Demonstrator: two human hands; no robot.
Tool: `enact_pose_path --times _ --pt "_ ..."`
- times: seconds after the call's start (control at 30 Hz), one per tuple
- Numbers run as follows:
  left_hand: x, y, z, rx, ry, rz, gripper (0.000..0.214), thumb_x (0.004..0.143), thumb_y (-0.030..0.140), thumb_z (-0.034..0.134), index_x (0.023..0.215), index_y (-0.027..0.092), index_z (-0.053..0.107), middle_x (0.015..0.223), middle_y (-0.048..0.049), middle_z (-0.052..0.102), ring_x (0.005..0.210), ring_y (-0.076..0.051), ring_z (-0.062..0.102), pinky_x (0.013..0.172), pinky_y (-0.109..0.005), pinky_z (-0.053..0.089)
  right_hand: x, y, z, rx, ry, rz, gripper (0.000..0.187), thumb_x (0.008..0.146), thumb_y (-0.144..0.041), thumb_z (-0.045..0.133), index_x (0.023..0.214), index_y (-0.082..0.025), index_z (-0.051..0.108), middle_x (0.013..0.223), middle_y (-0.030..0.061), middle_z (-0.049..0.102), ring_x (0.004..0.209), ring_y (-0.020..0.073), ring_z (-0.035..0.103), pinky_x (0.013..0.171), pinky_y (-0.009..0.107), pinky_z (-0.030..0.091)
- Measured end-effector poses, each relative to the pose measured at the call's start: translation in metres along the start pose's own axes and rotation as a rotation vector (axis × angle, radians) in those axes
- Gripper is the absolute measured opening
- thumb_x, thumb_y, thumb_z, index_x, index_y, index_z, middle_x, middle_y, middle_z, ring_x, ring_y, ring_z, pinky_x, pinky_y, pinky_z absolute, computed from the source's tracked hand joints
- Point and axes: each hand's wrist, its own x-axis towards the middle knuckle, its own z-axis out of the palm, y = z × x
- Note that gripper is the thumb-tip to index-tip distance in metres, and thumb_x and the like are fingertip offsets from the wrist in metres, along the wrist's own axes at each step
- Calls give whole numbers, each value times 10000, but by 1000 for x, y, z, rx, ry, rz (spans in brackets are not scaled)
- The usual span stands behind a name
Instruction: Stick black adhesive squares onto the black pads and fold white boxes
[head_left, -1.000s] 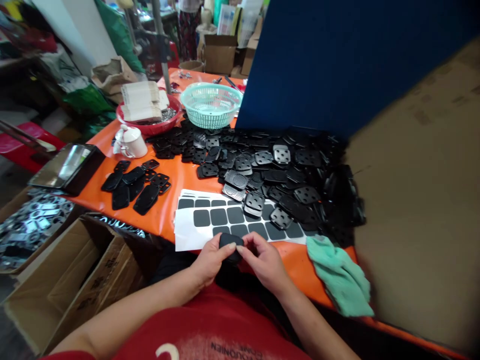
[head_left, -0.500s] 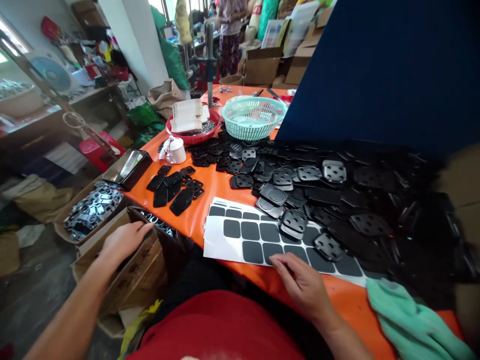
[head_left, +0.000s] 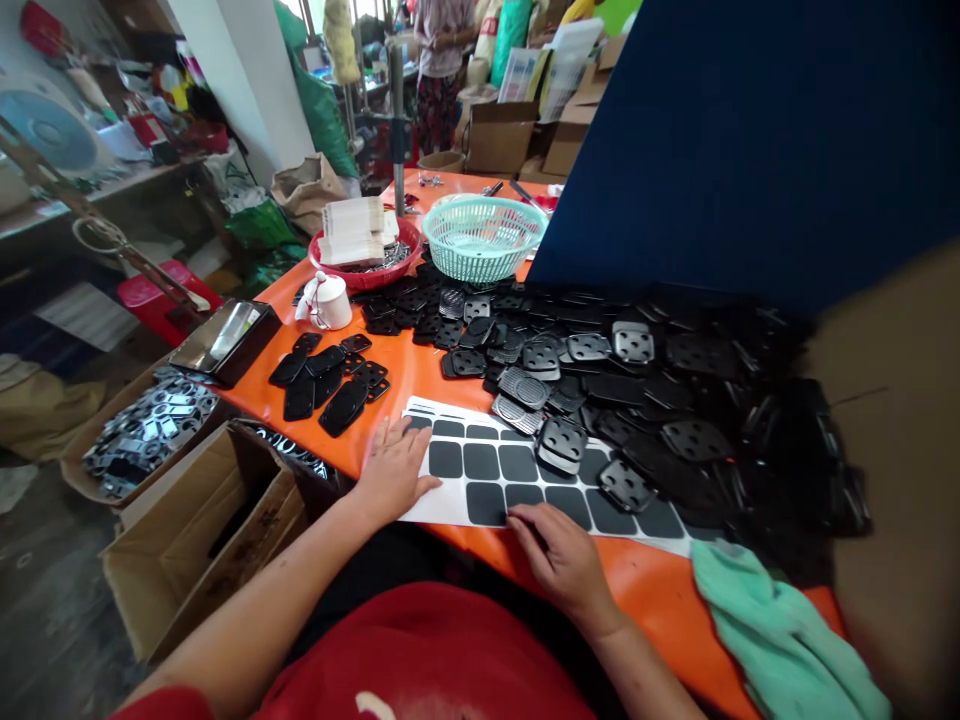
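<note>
My left hand [head_left: 394,470] lies with fingers spread over the left end of a white sheet [head_left: 442,508] bearing rows of black rounded-square stickers [head_left: 481,462]. At the front edge of that sheet, my right hand [head_left: 559,555] has its thumb and forefinger pressed together over the lower corner of one sticker. Whether a sticker is between those fingertips is hidden. Two black pads with raised dots, one a dotted pad [head_left: 562,443] and the other a tilted pad [head_left: 627,484], rest on the sheet's upper right part.
Black pads [head_left: 585,385] are heaped behind and right of the sheet; a smaller group [head_left: 330,380] lies left. Behind stand a white pot [head_left: 330,302], red basket [head_left: 360,280] and mint basket [head_left: 487,240]. A green cloth [head_left: 780,620] lies right, an open carton [head_left: 195,540] lower left.
My left hand has moved right from the open carton onto the left end of the sheet. My right hand stays at the sheet's front edge. The whole view has shifted slightly.
</note>
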Motion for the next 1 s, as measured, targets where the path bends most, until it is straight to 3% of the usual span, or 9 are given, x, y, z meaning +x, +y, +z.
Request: enact_pose_path --times 0.1,0.2,0.3,0.4,0.67,0.9,1.0 --pt "7 6 3 -179 -5 -143 435 688 225 750 1090 196 585 1106 -116 627 1181 -323 491 1070 -510 293 1 -2 -1 1 7 6 158 933 -263 518 955 -232 671 789 57 691 701 202 631 663 324 503" --pt "8 15 -3 -630 -88 -324 247 749 294 683 955 197 588 890 -54 644 889 -229 593 861 -386 446 0 -2 -1 10 8 15 159 927 -266 521 954 -231 674 793 59 692 707 203 627 664 326 502" --pt "7 27 -3 -1126 -197 -480 322 709 410 721 881 180 576 742 2 614 644 -133 559 663 -273 436 -2 0 -1 23 1 37 152 925 -255 527 973 -234 669 806 60 687 723 204 625 675 329 505" --pt "4 40 6 -1340 -240 -597 401 624 454 777 817 166 577 653 31 576 542 -90 499 566 -227 376 -4 0 -1 86 12 53 169 931 -223 522 1038 -243 651 851 62 672 755 199 627 690 321 515" --pt "-2 59 29 -1328 -354 -606 345 572 402 777 721 130 625 580 21 555 502 -81 448 532 -223 299 16 -18 -7 72 143 -72 300 930 -188 520 1210 -273 590 1051 93 602 939 208 631 817 345 538" --pt "0 62 21 -1230 -330 -582 223 597 330 721 626 139 609 520 48 504 488 -64 370 500 -215 240 27 -22 -7 29 42 -139 299 947 -180 496 1178 -281 657 1013 80 576 861 165 619 720 275 540" --pt "2 63 16 -1211 -317 -569 209 590 318 702 614 129 617 526 41 515 514 -68 390 513 -211 263 27 -19 -5 -27 103 -216 307 924 -153 530 1141 -300 689 1044 77 583 852 160 615 730 294 542"
